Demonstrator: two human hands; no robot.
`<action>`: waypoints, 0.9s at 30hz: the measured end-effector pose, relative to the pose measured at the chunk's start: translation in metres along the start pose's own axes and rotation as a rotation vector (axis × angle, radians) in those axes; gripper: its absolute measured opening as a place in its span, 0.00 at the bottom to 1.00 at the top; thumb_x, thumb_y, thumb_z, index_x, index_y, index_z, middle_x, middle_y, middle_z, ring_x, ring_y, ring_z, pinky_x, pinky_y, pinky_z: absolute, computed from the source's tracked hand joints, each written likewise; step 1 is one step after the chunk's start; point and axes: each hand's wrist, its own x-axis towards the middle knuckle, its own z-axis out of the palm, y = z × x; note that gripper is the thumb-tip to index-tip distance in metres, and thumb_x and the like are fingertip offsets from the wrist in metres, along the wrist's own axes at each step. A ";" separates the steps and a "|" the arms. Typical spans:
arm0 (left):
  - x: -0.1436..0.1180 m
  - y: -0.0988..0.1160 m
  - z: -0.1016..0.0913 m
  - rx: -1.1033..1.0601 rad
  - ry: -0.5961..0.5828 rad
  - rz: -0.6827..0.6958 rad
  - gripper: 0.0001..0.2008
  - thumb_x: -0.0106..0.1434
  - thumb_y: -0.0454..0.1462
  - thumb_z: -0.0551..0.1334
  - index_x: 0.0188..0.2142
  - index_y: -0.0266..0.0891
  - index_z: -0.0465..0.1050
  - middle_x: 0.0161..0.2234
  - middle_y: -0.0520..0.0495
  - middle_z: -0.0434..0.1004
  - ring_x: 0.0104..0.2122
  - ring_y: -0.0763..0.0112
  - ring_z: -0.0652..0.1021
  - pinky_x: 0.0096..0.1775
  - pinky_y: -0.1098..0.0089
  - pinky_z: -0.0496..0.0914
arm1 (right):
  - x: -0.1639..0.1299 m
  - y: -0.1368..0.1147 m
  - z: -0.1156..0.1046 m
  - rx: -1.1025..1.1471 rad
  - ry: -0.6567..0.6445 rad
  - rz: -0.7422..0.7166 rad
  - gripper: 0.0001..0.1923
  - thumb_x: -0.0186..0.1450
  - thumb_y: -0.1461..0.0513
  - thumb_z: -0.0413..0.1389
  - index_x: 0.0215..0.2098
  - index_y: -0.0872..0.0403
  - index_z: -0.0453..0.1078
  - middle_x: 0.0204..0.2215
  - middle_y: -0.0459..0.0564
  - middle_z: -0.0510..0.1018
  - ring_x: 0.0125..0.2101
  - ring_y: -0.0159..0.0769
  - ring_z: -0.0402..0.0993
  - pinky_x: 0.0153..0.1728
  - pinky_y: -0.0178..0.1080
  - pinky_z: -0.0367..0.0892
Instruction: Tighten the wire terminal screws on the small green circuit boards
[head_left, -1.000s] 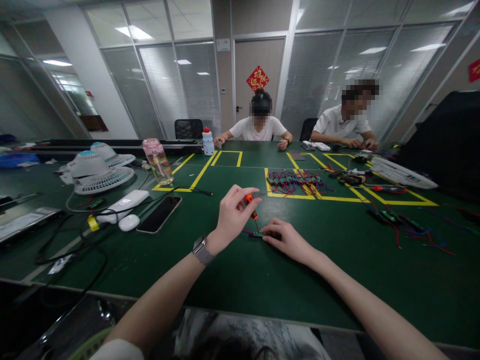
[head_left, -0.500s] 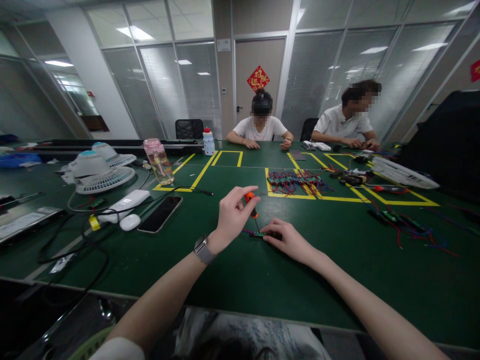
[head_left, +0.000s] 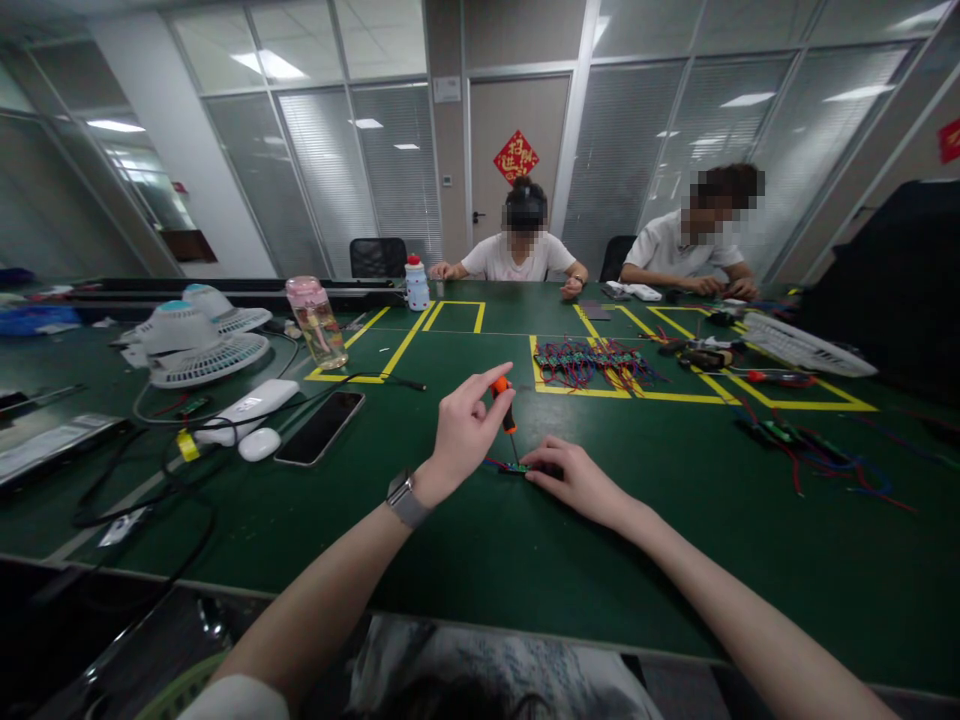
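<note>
Left hand (head_left: 461,432) is pinched around a little orange-handled screwdriver (head_left: 503,398), thumb and fingertips closed on the handle with the index finger sticking out straight. It's held nearly upright with the tip down on a tiny green circuit board (head_left: 514,467), which looks like the grip you'd want for twisting it between the fingers. Right hand (head_left: 574,479) lies low on the green tabletop (head_left: 480,560), fingers curled and pressing the board's right end, I'd guess so it doesn't slide or spin under the tool. Red and blue wires (head_left: 493,463) trail off the board to the left. All this sits around the middle of the tabletop, a bit toward the near edge.

Further out: a pile of wired boards (head_left: 592,362) inside a yellow tape box toward the far edge, a phone (head_left: 320,427), a mouse (head_left: 259,444) and fans (head_left: 199,345) toward the left edge, plus a water bottle (head_left: 316,322). Two people sit at the far edge, hands on the tabletop.
</note>
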 end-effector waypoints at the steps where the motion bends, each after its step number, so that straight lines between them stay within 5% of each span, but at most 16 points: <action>1: 0.000 0.000 0.000 0.015 0.018 0.009 0.14 0.64 0.40 0.61 0.49 0.41 0.73 0.35 0.50 0.73 0.17 0.85 0.61 0.19 0.80 0.58 | 0.000 0.000 0.000 0.002 0.000 -0.001 0.08 0.64 0.65 0.57 0.40 0.53 0.77 0.34 0.49 0.72 0.32 0.34 0.71 0.35 0.36 0.66; 4: 0.001 0.000 -0.002 0.036 0.010 0.017 0.13 0.64 0.41 0.61 0.47 0.40 0.74 0.34 0.50 0.69 0.20 0.83 0.63 0.22 0.79 0.61 | 0.000 0.002 0.000 0.010 -0.001 -0.004 0.08 0.65 0.64 0.57 0.40 0.53 0.76 0.34 0.49 0.72 0.32 0.34 0.71 0.36 0.36 0.67; 8: -0.001 0.002 -0.002 -0.002 -0.054 0.014 0.18 0.70 0.37 0.49 0.57 0.42 0.65 0.42 0.47 0.71 0.19 0.84 0.64 0.22 0.79 0.61 | 0.000 0.002 0.000 0.008 0.001 -0.008 0.08 0.65 0.64 0.56 0.41 0.53 0.76 0.34 0.49 0.72 0.32 0.34 0.71 0.36 0.36 0.67; 12: -0.001 0.003 -0.001 0.099 0.018 0.026 0.14 0.67 0.40 0.57 0.50 0.40 0.70 0.36 0.50 0.71 0.18 0.84 0.62 0.22 0.78 0.61 | 0.000 0.002 0.001 -0.003 0.002 -0.003 0.08 0.65 0.64 0.57 0.40 0.53 0.77 0.34 0.49 0.72 0.31 0.34 0.71 0.35 0.37 0.67; 16: -0.001 0.003 -0.002 0.246 0.067 0.029 0.13 0.66 0.41 0.58 0.46 0.38 0.72 0.37 0.47 0.70 0.26 0.77 0.69 0.30 0.75 0.66 | 0.001 0.001 0.000 -0.006 0.000 0.002 0.08 0.65 0.64 0.56 0.40 0.53 0.77 0.34 0.49 0.72 0.32 0.34 0.71 0.36 0.37 0.67; 20: -0.001 0.000 -0.001 0.093 -0.001 0.009 0.16 0.70 0.36 0.51 0.55 0.40 0.65 0.42 0.47 0.71 0.24 0.80 0.69 0.25 0.78 0.64 | 0.000 -0.001 0.000 -0.008 -0.007 0.008 0.08 0.64 0.64 0.56 0.40 0.53 0.77 0.34 0.49 0.72 0.32 0.34 0.71 0.35 0.36 0.67; 23: -0.001 -0.001 0.001 0.055 0.014 0.006 0.14 0.66 0.39 0.58 0.51 0.40 0.70 0.36 0.51 0.69 0.18 0.84 0.62 0.21 0.79 0.60 | 0.000 -0.001 0.000 -0.005 -0.001 0.003 0.08 0.65 0.64 0.56 0.40 0.53 0.77 0.34 0.49 0.72 0.32 0.34 0.71 0.35 0.36 0.67; 27: -0.002 0.002 0.000 0.060 0.013 0.013 0.12 0.66 0.41 0.58 0.47 0.40 0.72 0.38 0.49 0.69 0.22 0.82 0.66 0.24 0.79 0.63 | 0.000 0.000 0.000 -0.011 0.005 -0.004 0.08 0.65 0.64 0.56 0.40 0.53 0.77 0.34 0.49 0.72 0.32 0.34 0.71 0.36 0.36 0.67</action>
